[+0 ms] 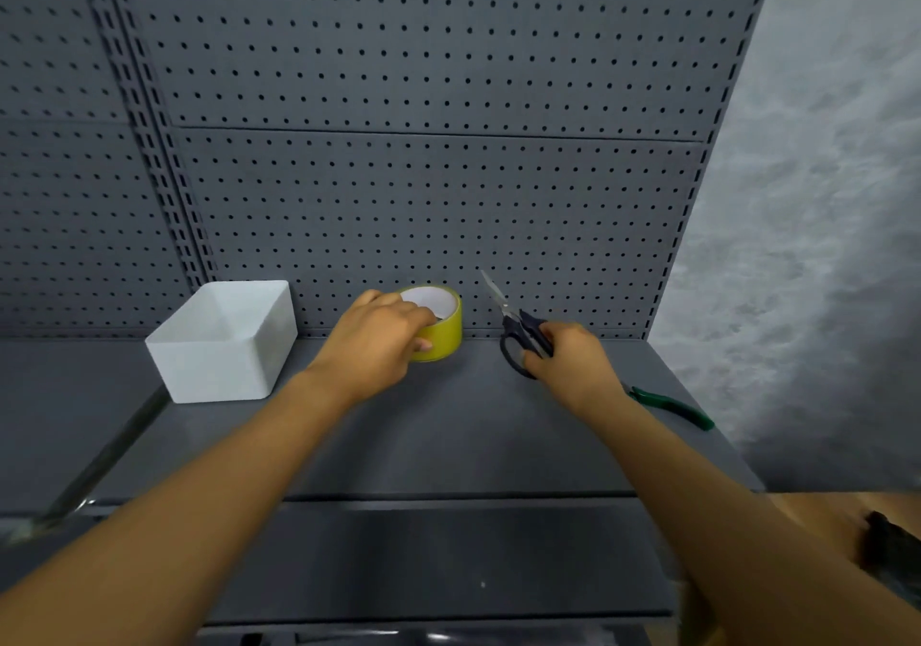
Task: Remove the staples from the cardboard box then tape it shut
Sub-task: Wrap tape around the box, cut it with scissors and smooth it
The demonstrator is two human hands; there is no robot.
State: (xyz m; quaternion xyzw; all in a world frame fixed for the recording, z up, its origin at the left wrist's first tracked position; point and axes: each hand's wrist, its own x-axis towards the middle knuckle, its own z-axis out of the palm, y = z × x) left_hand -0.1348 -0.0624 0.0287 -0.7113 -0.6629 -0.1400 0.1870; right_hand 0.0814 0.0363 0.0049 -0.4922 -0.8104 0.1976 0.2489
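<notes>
A yellow tape roll (443, 334) with a white core stands on the grey shelf (448, 426) against the pegboard. My left hand (381, 341) grips it, fingers curled over its top rim and thumb on its side. My right hand (573, 361) holds black-handled scissors (521, 331) by the handles, blades pointing up and to the left. A brown cardboard box (822, 516) shows only as a corner at the lower right edge, below the shelf.
A white rectangular bin (224, 346) sits on the shelf to the left of the tape. Green-handled pliers (673, 406) lie at the shelf's right end, behind my right wrist. A grey pegboard (423, 171) backs the shelf. A dark object (887, 545) rests on the box.
</notes>
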